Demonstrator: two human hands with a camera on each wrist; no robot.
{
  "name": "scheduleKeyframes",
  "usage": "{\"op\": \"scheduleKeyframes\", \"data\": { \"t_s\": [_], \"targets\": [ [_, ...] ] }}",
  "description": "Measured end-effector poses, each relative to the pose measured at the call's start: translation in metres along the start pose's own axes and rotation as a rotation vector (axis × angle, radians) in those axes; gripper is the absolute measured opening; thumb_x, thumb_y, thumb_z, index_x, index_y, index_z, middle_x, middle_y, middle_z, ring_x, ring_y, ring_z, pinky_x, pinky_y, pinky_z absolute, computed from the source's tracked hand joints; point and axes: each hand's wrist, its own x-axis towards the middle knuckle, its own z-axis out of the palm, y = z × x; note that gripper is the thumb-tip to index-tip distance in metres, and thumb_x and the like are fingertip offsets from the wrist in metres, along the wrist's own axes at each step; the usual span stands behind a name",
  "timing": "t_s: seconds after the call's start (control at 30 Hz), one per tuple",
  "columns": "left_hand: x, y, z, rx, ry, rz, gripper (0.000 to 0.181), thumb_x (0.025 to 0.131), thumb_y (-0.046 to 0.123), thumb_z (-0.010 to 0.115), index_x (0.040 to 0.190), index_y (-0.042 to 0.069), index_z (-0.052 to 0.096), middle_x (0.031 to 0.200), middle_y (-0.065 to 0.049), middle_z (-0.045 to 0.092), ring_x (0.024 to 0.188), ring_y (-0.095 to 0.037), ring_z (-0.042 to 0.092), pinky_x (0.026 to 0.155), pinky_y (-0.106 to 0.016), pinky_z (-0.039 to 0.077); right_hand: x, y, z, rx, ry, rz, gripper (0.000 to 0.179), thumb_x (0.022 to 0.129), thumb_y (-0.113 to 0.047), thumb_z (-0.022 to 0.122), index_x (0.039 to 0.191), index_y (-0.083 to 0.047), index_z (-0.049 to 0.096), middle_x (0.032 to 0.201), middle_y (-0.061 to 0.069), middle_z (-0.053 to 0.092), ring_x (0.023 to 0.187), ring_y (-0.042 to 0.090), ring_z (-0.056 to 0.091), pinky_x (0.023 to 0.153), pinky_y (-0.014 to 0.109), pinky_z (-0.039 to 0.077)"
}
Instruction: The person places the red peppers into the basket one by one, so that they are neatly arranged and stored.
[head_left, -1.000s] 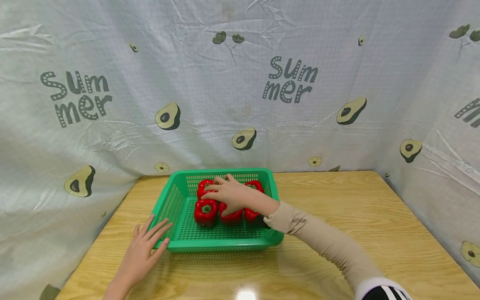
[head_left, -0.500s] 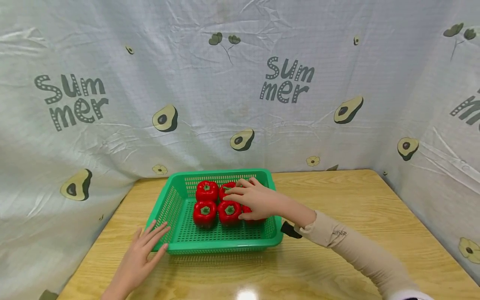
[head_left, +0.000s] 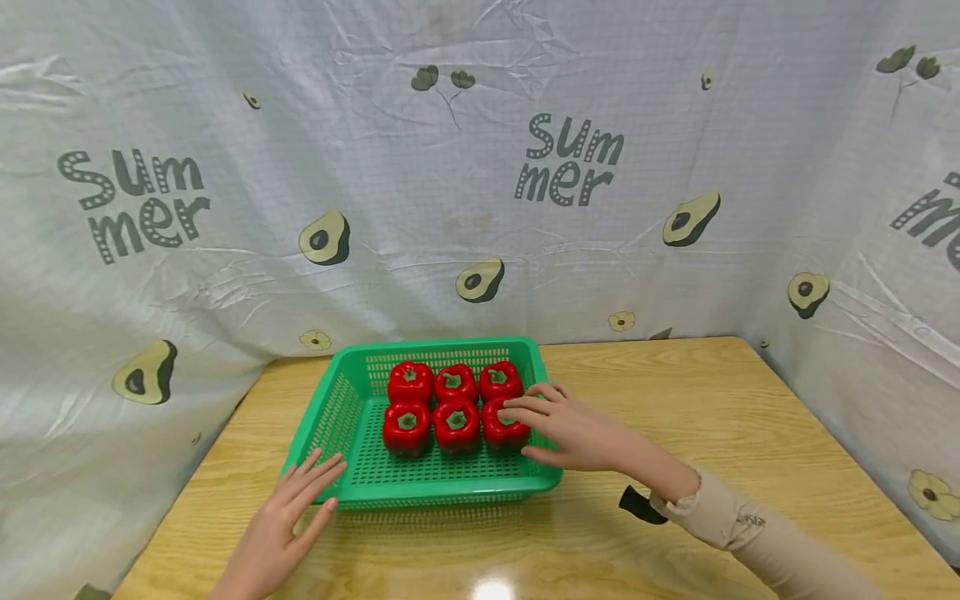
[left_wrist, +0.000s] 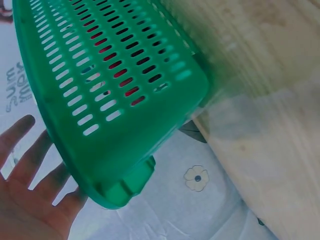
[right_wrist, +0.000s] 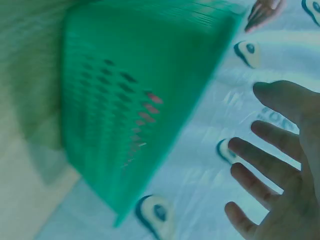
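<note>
Two rows of three red bell peppers stand stems up in a green plastic basket (head_left: 450,490), towards its right side. The front right bell pepper (head_left: 501,432) is partly covered by the fingers of my right hand (head_left: 581,435), which spreads over the basket's right rim and holds nothing. In the right wrist view those fingers hang apart from the basket wall (right_wrist: 115,115). My left hand (head_left: 273,525) lies at the front left corner, fingers spread and fairly straight. The left wrist view has its fingertips touching the rim (left_wrist: 50,120).
The basket stands on a wooden table (head_left: 675,417) near its back edge. A pale curtain (head_left: 420,167) printed with avocados and lettering hangs behind and at both sides. A black strap end (head_left: 642,505) hangs by my right wrist.
My right hand has moved right, from above the middle peppers to the basket's right rim, uncovering the peppers. My left hand has stayed by the front left corner.
</note>
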Motion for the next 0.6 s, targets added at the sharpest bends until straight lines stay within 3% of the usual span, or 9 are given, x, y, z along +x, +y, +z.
{"op": "scheduleKeyframes", "data": {
  "t_s": [0.13, 0.27, 0.3, 0.37, 0.47, 0.5, 0.6],
  "targets": [
    [0.004, -0.001, -0.004, -0.018, -0.004, -0.011, 0.048, 0.081, 0.010, 0.063, 0.126, 0.024, 0.052, 0.127, 0.001, 0.053, 0.131, 0.009, 0.020, 0.105, 0.000, 0.007, -0.026, 0.009, 0.012, 0.057, 0.093, 0.048, 0.053, 0.083, -0.029, 0.062, 0.131, -0.016, 0.045, 0.129, 0.000, 0.050, 0.111, 0.017, 0.042, 0.091, 0.042, 0.039],
    [0.005, -0.007, -0.009, -0.012, -0.035, -0.081, 0.044, 0.086, 0.014, 0.058, 0.128, 0.026, 0.049, 0.126, -0.007, 0.053, 0.131, 0.010, 0.017, 0.101, 0.003, 0.008, -0.053, 0.020, 0.028, 0.030, 0.199, 0.074, 0.054, 0.078, -0.025, 0.067, 0.127, -0.012, 0.049, 0.124, 0.002, 0.053, 0.108, 0.017, 0.044, 0.088, 0.041, 0.039],
    [0.006, -0.010, -0.011, -0.012, -0.047, -0.105, 0.043, 0.087, 0.016, 0.056, 0.128, 0.027, 0.049, 0.127, -0.007, 0.053, 0.131, 0.010, 0.017, 0.106, -0.003, 0.014, -0.060, 0.023, 0.031, 0.019, 0.222, 0.082, 0.055, 0.077, -0.024, 0.069, 0.127, -0.012, 0.050, 0.123, 0.003, 0.053, 0.107, 0.017, 0.045, 0.088, 0.041, 0.039],
    [0.006, -0.016, -0.014, -0.021, -0.077, -0.149, 0.042, 0.089, 0.018, 0.054, 0.130, 0.026, 0.047, 0.129, -0.009, 0.051, 0.135, -0.002, 0.020, 0.110, -0.024, 0.025, -0.072, 0.029, 0.037, -0.011, 0.251, 0.106, 0.057, 0.074, -0.022, 0.071, 0.125, -0.011, 0.051, 0.122, 0.003, 0.054, 0.106, 0.018, 0.047, 0.086, 0.041, 0.040],
    [0.008, -0.028, -0.018, -0.020, -0.117, -0.192, 0.042, 0.091, 0.020, 0.051, 0.132, 0.023, 0.045, 0.133, -0.011, 0.047, 0.137, -0.019, 0.022, 0.095, -0.055, 0.034, -0.090, 0.037, 0.044, -0.043, 0.262, 0.156, 0.058, 0.071, -0.022, 0.073, 0.124, -0.011, 0.052, 0.120, 0.003, 0.055, 0.105, 0.019, 0.048, 0.083, 0.041, 0.040],
    [0.009, -0.032, -0.020, -0.023, -0.127, -0.196, 0.042, 0.091, 0.019, 0.051, 0.133, 0.021, 0.045, 0.133, -0.012, 0.046, 0.137, -0.023, 0.022, 0.091, -0.060, 0.033, -0.095, 0.039, 0.045, -0.052, 0.260, 0.175, 0.057, 0.071, -0.022, 0.073, 0.123, -0.011, 0.053, 0.120, 0.003, 0.055, 0.105, 0.020, 0.049, 0.083, 0.042, 0.040],
    [0.012, -0.044, -0.025, -0.009, -0.136, -0.193, 0.043, 0.092, 0.020, 0.049, 0.134, 0.018, 0.043, 0.134, -0.017, 0.044, 0.135, -0.031, 0.023, 0.094, -0.062, 0.028, -0.110, 0.047, 0.049, -0.067, 0.244, 0.226, 0.056, 0.071, -0.023, 0.073, 0.123, -0.011, 0.053, 0.119, 0.004, 0.056, 0.105, 0.020, 0.049, 0.083, 0.043, 0.040]
  ]
}}
